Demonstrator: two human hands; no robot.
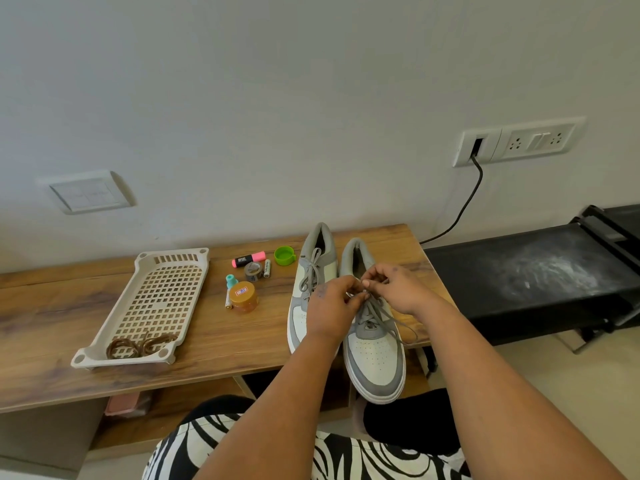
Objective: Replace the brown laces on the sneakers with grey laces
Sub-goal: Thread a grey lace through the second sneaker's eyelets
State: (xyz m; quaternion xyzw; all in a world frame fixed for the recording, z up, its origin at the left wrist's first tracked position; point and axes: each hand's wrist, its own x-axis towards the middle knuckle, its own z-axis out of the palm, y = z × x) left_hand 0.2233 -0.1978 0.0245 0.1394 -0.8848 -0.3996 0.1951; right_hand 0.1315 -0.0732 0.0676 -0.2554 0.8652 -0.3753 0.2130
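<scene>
Grey-white sneakers [375,358] side by side, grey laces [375,315] threaded, brown laces [138,345] coiled in tray [104,336]

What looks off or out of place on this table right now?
The right sneaker sticks toe-first past the table edge, so it could tip. The tray sits askew, brown laces bunched in its near end. Nothing looks spilled or damaged.

Soft, even daylight is filling the scene; faint shadows are falling beneath the long wooden table [242,344], and wide-angle distortion is bending its edges.
</scene>
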